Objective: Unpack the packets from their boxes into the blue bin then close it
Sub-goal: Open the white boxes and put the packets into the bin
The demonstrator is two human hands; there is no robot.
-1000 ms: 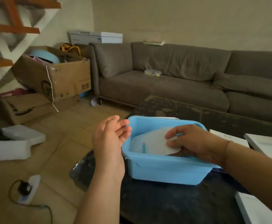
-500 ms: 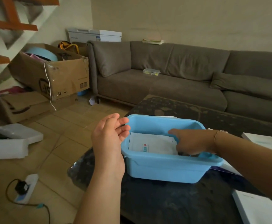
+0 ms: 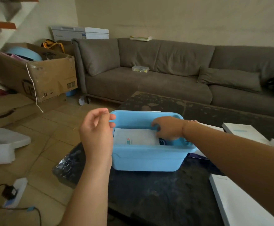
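Inside the blue bin [image 3: 147,158] on the table [image 3: 157,193], the right hand [image 3: 168,128] presses a white packet [image 3: 135,138] flat, fingers curled; the empty left hand [image 3: 96,132], loosely open, hovers beside the rim. Unsteadied, the bin could slide.

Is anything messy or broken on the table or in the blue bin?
Nothing is spilled or broken. A white packet lies flat inside the blue bin, under the right hand. The left hand hovers by the bin's rim. The dark table looks scuffed and dusty at the far end.
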